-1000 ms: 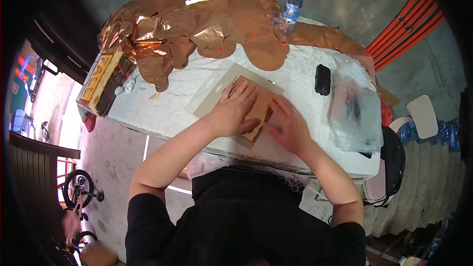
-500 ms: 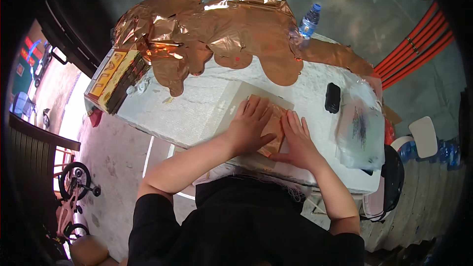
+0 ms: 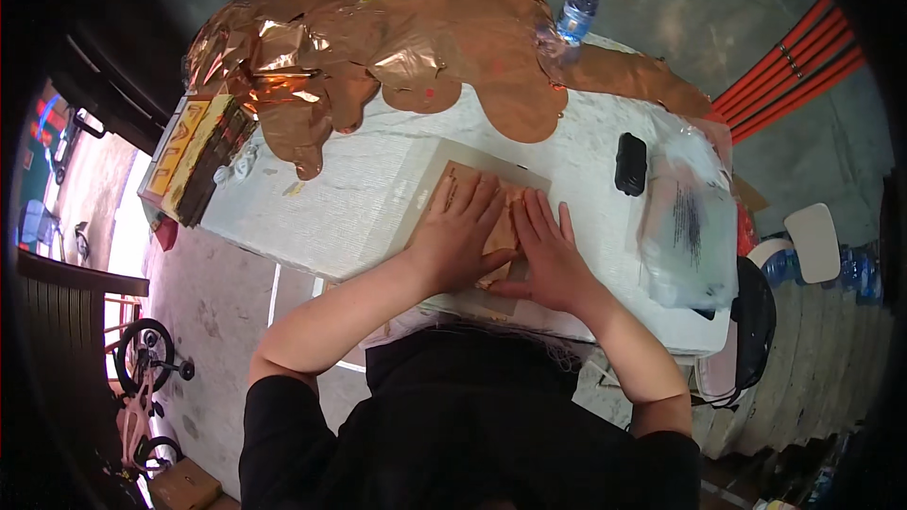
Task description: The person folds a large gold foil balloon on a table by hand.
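On the white-covered table lies a flat grey board (image 3: 420,203) with a copper-coloured sheet (image 3: 501,243) on top. My left hand (image 3: 458,234) rests flat on the sheet, fingers stretched out. It hides much of the sheet's left part. My right hand (image 3: 557,269) lies spread along the sheet's right side, thumb pointing toward the left thumb. A narrow strip of copper shows between the hands. The fingertips of both hands almost meet near the sheet's far part. Neither hand grips anything.
Crumpled copper foil (image 3: 453,33) covers the table's far side, with a water bottle (image 3: 578,9) by it. A black case (image 3: 631,163) and clear plastic bags (image 3: 688,236) are at the right. A yellow-fronted box (image 3: 194,156) stands at the left edge.
The whole view has shifted, so the table appears higher and further left. My left fingertips have slid slightly across the sheet, uncovering its far left corner. Both hands stay flat on it.
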Demonstrator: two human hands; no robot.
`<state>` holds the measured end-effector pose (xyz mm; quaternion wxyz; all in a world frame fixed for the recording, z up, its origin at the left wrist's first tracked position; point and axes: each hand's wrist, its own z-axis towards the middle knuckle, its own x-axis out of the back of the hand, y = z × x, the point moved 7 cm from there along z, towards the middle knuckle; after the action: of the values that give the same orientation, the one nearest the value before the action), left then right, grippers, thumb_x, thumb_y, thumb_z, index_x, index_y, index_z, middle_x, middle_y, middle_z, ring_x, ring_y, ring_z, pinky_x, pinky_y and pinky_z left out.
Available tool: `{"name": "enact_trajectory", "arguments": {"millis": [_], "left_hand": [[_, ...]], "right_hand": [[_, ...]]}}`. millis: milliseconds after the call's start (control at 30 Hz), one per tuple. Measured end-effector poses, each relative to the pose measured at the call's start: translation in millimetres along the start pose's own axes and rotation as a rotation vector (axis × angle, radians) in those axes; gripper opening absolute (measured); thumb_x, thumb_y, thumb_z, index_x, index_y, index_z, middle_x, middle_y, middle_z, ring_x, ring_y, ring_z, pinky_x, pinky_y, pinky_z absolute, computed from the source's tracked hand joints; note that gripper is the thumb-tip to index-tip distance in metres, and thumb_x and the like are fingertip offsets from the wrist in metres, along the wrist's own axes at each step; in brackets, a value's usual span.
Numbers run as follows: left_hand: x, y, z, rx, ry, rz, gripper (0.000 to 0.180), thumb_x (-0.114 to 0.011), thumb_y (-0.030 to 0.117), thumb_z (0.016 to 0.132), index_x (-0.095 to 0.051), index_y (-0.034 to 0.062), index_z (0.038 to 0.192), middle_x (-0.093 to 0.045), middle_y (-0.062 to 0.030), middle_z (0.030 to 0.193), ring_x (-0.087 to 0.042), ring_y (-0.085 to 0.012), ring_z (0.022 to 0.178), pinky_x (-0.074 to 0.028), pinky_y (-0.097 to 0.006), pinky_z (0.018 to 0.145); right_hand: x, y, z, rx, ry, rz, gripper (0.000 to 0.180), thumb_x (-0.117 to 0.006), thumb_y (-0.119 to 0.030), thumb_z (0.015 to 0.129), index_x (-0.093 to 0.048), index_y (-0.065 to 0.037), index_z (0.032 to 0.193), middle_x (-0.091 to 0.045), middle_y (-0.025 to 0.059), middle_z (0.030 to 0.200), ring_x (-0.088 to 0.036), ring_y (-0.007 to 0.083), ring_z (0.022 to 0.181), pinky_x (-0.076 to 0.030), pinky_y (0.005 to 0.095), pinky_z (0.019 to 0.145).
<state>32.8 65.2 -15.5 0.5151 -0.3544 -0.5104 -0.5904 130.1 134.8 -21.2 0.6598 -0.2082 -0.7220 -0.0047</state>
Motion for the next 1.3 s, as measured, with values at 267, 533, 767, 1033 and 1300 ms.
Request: {"name": "enact_trajectory", "arguments": {"millis": [267,533,767,1033,1300], "left_hand": [[4,-9,4,-0.034,-0.079,-0.036,0.078,-0.060,0.049,0.084,-0.037,0.0007,0.142,-0.033,-0.0172,0.150,-0.023,-0.0339,0.143,-0.015,-0.049,0.115],[28,-20,25,-0.363,-0.083,-0.024,0.072,-0.067,0.051,0.078,-0.050,0.0082,0.134,-0.044,-0.0153,0.140,-0.030,-0.0328,0.139,-0.022,-0.047,0.115],[21,-22,0,-0.108,-0.142,-0.100,0.070,-0.065,0.045,0.082,-0.045,0.0091,0.139,-0.039,-0.0147,0.147,-0.028,-0.0332,0.140,-0.019,-0.050,0.115],[18,-23,0,-0.092,-0.181,-0.123,0.069,-0.061,0.046,0.085,-0.042,0.0102,0.141,-0.036,-0.0139,0.149,-0.024,-0.0324,0.142,-0.013,-0.051,0.116],[19,-33,6,-0.117,-0.230,-0.159,0.070,-0.061,0.046,0.085,-0.042,0.0110,0.142,-0.034,-0.0134,0.151,-0.023,-0.0318,0.143,-0.012,-0.051,0.116]], "right_hand": [[24,37,-20,0.281,0.202,0.223,0.065,-0.078,-0.027,0.073,-0.054,-0.007,0.130,-0.043,0.0170,0.142,-0.036,0.0347,0.135,-0.031,0.0474,0.111],[38,21,-10,0.418,0.369,-0.013,0.034,-0.073,-0.018,0.076,-0.065,-0.006,0.107,-0.059,0.0113,0.123,-0.057,0.0300,0.111,-0.051,0.0372,0.090],[32,19,-5,0.574,0.352,-0.251,0.027,-0.064,-0.011,0.073,-0.062,-0.002,0.098,-0.062,0.0058,0.103,-0.062,0.0215,0.094,-0.054,0.0301,0.073],[19,17,-2,0.672,0.407,-0.511,0.027,-0.059,-0.012,0.072,-0.061,0.000,0.096,-0.059,0.0061,0.088,-0.060,0.0178,0.078,-0.052,0.0266,0.055],[24,9,3,0.754,0.400,-0.537,0.011,-0.059,-0.013,0.071,-0.058,-0.005,0.079,-0.052,0.0023,0.074,-0.057,0.0163,0.068,-0.049,0.0281,0.049]]}}
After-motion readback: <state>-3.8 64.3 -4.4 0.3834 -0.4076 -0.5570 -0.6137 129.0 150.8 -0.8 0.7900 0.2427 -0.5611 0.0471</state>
